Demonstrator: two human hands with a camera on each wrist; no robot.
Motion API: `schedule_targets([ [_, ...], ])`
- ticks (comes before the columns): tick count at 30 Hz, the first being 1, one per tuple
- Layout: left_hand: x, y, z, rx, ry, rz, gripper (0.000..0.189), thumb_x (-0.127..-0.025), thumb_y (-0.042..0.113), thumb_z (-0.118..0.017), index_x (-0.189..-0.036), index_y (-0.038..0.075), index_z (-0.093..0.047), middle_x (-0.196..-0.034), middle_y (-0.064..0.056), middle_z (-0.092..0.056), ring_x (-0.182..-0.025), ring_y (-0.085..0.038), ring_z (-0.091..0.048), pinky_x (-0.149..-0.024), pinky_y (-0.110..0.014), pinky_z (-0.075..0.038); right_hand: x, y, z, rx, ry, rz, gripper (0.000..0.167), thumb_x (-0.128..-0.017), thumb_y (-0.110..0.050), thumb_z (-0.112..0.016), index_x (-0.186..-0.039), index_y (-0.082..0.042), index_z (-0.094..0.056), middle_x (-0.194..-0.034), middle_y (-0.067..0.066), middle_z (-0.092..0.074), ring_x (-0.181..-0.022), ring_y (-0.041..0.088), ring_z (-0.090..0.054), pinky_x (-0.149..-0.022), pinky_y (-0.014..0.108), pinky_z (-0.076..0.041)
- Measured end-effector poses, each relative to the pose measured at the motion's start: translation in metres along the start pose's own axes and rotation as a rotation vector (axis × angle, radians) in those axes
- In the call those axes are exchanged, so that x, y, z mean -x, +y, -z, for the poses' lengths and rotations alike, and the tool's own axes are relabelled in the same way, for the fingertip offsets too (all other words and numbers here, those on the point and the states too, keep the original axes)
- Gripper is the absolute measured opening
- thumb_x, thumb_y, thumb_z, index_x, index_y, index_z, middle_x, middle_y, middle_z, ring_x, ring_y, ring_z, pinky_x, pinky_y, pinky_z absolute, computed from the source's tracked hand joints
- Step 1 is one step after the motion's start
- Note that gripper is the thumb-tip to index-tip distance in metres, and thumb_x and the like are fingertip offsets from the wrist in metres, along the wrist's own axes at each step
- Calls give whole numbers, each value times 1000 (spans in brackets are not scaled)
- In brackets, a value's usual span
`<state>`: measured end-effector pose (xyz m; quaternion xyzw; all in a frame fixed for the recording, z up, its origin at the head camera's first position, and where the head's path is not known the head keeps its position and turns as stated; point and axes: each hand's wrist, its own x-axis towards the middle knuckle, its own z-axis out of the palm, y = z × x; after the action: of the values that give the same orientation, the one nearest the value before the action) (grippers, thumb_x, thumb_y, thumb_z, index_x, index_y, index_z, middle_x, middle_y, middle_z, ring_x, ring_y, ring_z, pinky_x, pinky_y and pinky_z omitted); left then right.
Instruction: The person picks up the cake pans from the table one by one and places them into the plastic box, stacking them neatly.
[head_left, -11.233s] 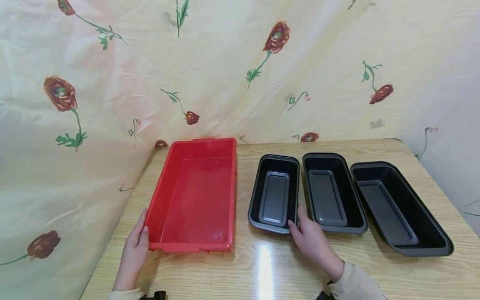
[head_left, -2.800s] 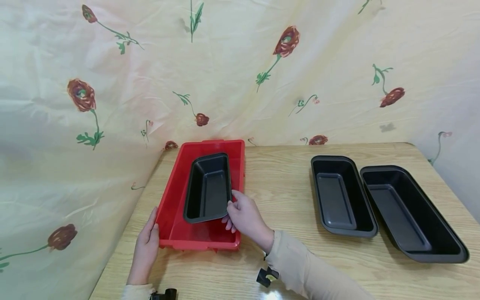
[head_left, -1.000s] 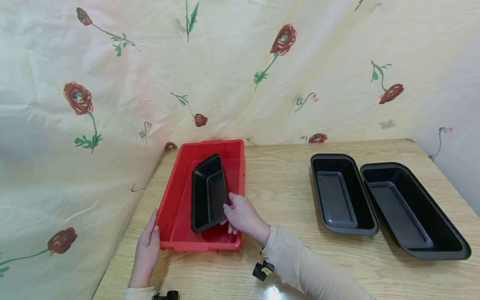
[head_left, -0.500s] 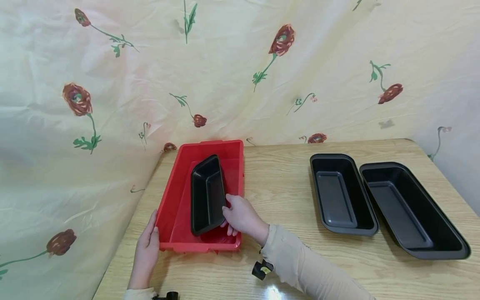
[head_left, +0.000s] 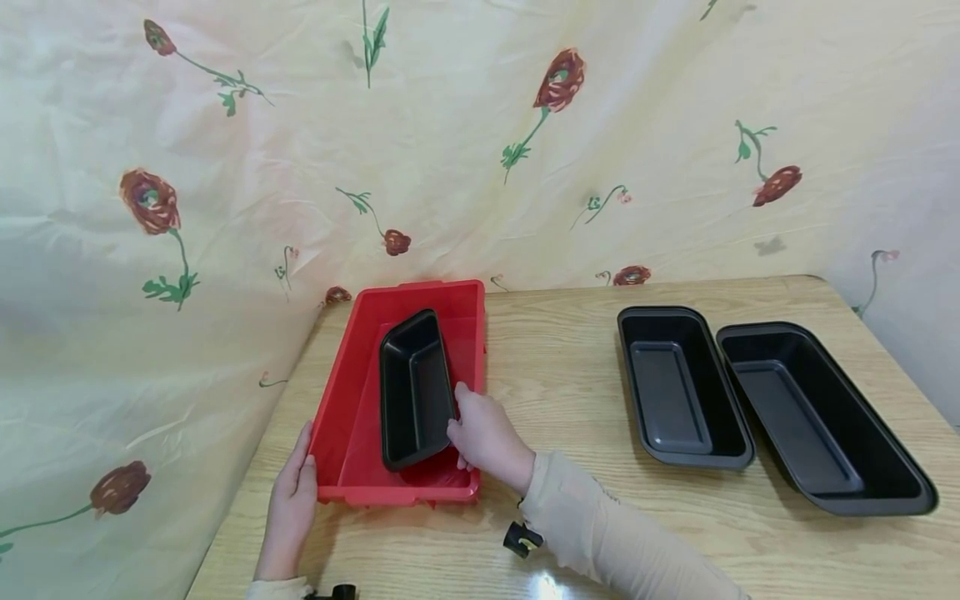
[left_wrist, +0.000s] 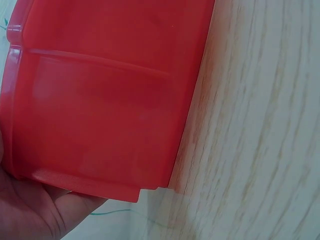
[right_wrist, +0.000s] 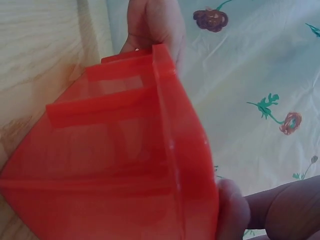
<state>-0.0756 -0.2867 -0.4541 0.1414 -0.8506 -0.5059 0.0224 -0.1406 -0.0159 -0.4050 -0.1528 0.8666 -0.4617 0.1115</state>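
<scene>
My left hand grips the near left corner of the red tray, thumb over the rim. In the left wrist view, fingers curl round the tray's edge. Inside the tray, a small black loaf pan lies at a slant, one side higher. At its right side my right hand pinches the rim near the lower right corner, other fingers reaching down between pan and tray wall. From the right wrist, the tray's tabbed red outer wall hides the pan; that hand's fingers show beyond the rim.
Two larger black loaf pans, a middle-sized one and the longest one, stand side by side at the right of the wooden table. A flowered cloth hangs behind and along the left side.
The right hand has carried the smallest pan from the table, left into the tray, and tipped it there. Lately only the right fingers shift slightly at its rim. The left hand stays put.
</scene>
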Motion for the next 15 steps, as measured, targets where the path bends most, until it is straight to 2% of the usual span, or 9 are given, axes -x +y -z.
schedule_targets([
  [3,0,0,0,-3,0,2,52,-107,15,-26,-157,24,-17,-161,-5,-21,-145,-27,-24,-114,-48,-28,-2,1,-2,147,58,58,30,-89,-1,-65,-116,7,-54,-61,6,-53,-42,14,-54,-42,23,-48],
  [7,0,1,-1,-5,0,9,53,-107,15,-27,-157,24,-16,-161,-5,-20,-145,-28,-22,-114,-48,-27,-4,2,-4,318,125,98,16,-85,-2,-68,-99,1,-59,-62,4,-52,-51,16,-56,-46,23,-46],
  [9,0,1,-1,-1,-4,15,53,-107,16,-27,-157,25,-15,-161,-5,-19,-146,-28,-22,-114,-47,-29,-5,2,-4,337,133,95,14,-84,-1,-67,-96,0,-60,-63,5,-52,-53,17,-57,-46,24,-46],
  [15,0,2,-2,2,-8,22,53,-107,18,-27,-157,29,-14,-162,-5,-19,-145,-30,-23,-110,-46,-33,-4,1,-4,320,135,101,19,-86,-3,-67,-104,0,-62,-65,4,-56,-55,17,-59,-48,24,-48],
])
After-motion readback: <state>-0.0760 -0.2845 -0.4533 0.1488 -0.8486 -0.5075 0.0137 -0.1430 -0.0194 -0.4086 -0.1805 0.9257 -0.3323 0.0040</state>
